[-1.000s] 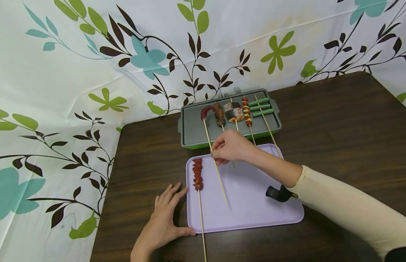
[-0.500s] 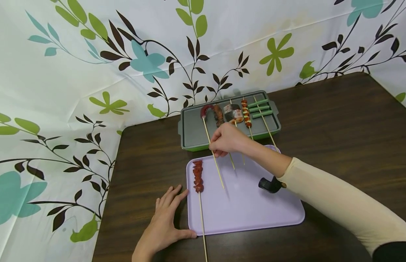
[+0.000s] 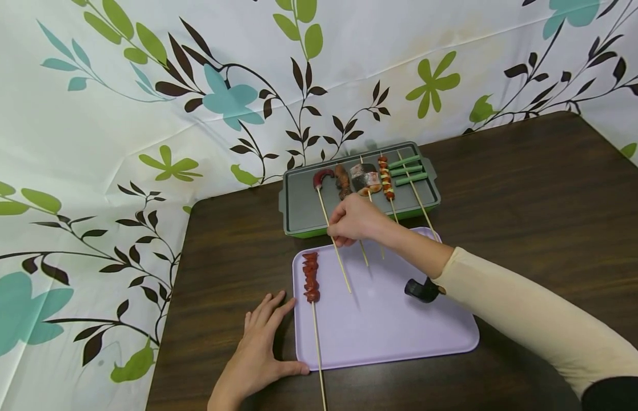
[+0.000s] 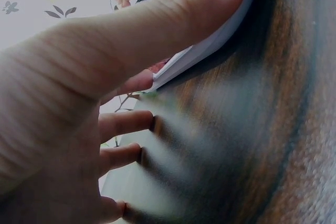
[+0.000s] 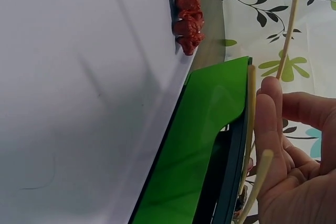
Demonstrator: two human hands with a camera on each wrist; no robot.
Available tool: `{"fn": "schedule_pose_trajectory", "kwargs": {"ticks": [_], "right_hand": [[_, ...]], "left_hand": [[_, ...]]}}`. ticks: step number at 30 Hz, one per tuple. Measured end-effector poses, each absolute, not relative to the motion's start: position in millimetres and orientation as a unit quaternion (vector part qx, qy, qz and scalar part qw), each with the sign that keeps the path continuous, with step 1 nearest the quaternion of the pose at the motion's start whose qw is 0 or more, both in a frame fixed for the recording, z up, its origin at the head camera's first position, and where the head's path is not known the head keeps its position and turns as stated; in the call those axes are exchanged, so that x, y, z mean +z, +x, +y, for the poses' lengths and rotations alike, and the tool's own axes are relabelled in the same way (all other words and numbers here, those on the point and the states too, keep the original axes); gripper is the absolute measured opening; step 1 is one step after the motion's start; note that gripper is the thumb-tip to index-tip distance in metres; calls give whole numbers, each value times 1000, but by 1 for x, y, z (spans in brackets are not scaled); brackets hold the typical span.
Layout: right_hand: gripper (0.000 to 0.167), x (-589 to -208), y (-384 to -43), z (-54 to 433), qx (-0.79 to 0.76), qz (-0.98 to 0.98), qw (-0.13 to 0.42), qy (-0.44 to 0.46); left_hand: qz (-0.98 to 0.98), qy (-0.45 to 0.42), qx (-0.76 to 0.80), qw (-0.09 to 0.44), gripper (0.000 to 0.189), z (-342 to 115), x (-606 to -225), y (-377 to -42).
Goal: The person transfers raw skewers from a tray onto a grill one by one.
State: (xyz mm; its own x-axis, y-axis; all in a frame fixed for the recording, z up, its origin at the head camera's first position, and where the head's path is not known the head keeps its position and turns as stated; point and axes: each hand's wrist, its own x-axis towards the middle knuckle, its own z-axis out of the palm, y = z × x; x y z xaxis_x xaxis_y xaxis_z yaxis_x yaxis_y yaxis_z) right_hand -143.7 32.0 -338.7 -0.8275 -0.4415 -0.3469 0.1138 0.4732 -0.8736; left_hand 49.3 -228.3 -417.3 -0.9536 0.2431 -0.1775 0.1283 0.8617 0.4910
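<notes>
My right hand pinches the stick of a skewer with a curled, dark red piece, which overlaps the green-sided grill. In the right wrist view, thumb and fingertips meet on the thin stick. The stick's bare lower end hangs over the lilac tray. Spread out on the left is my left hand, its thumb on the tray's near left corner and its index fingertip at the left rim. The left wrist view shows its other fingertips on the table. A red meat skewer lies on the tray.
Across the grill lie a brown meat skewer, a fish-like skewer, a red-and-yellow one and a green one. A black curved object shows by the right sleeve. A patterned cloth hangs behind the table.
My right hand has shifted slightly forward and left, toward the grill. The held stick's lower end has moved forward with it. The left hand stays in place at the tray.
</notes>
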Motion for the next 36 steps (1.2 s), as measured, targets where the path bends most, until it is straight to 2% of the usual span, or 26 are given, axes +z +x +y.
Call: {"fn": "schedule_pose_trajectory", "kwargs": {"ticks": [9, 36], "right_hand": [[9, -340, -143, 33, -511, 814, 264, -87], [7, -345, -138, 33, -441, 864, 207, -124]], "left_hand": [[958, 97, 244, 117, 115, -228, -417, 48], [958, 99, 242, 117, 115, -228, -417, 50]]}}
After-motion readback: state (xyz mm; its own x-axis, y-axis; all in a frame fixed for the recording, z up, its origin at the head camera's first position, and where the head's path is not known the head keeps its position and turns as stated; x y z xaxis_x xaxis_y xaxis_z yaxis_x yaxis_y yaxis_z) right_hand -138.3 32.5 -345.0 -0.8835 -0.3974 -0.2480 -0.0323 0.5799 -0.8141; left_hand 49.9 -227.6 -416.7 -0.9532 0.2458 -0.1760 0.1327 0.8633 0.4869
